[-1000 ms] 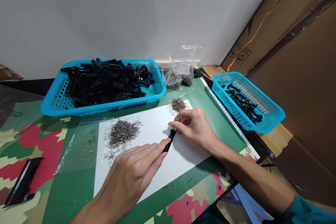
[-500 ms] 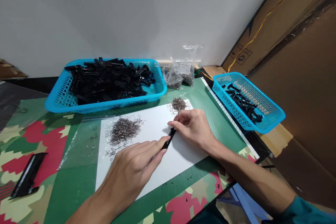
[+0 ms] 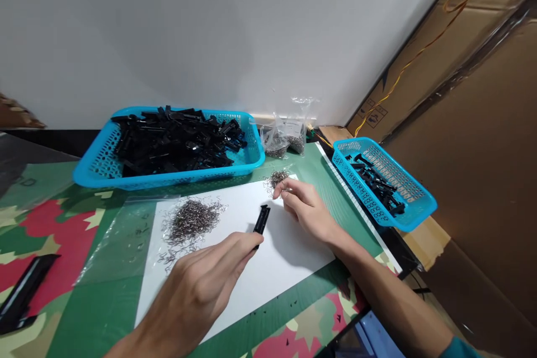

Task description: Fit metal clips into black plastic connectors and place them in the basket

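Between its thumb and fingers, my left hand (image 3: 210,277) grips a slim black plastic part (image 3: 262,220), tilted up over the white sheet (image 3: 251,279). My right hand (image 3: 306,207) is apart from that part, beside the small pile of metal pieces (image 3: 278,179). Its thumb and index finger are bent close to each other; whether a tiny piece sits between them is too small to tell. A larger pile of thin bent metal pieces (image 3: 195,221) lies on the left of the sheet.
A blue basket (image 3: 168,180) heaped with black parts stands at the back left, a smaller one (image 3: 377,218) at the right. Behind the sheet are clear bags of metal pieces (image 3: 295,137). Another black piece (image 3: 25,293) lies far left.
My right hand has come away from the black part, which my left hand still holds, now more upright. The thin metal piece seen at my right fingers earlier no longer shows. The view has shifted slightly.
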A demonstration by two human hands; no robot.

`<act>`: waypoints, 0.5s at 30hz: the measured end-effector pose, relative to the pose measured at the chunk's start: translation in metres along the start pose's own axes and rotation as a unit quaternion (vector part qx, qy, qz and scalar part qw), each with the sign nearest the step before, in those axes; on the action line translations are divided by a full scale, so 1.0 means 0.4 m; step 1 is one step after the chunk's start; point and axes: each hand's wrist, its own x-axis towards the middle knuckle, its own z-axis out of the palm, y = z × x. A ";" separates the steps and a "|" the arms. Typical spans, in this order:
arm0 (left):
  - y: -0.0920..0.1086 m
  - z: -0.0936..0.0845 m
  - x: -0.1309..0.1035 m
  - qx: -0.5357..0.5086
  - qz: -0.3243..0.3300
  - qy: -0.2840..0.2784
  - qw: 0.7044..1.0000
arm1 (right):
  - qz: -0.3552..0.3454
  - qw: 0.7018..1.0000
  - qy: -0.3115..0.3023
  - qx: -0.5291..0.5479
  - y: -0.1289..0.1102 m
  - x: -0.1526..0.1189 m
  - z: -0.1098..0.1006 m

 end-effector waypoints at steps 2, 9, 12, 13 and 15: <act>-0.001 -0.001 -0.005 0.000 -0.003 0.001 1.000 | 0.036 0.997 -0.047 0.050 -0.008 -0.001 -0.001; -0.007 -0.004 -0.007 0.015 -0.027 0.019 0.999 | 0.063 0.982 -0.122 0.130 -0.025 -0.006 -0.001; -0.008 -0.001 -0.008 0.024 -0.036 0.026 0.999 | 0.038 0.985 -0.129 0.106 -0.030 -0.006 -0.007; -0.009 0.000 -0.009 0.022 -0.042 0.035 0.998 | 0.033 0.986 -0.131 0.100 -0.032 -0.006 -0.008; -0.011 0.003 -0.010 0.014 -0.059 0.054 0.997 | 0.028 0.988 -0.126 0.083 -0.036 -0.004 -0.009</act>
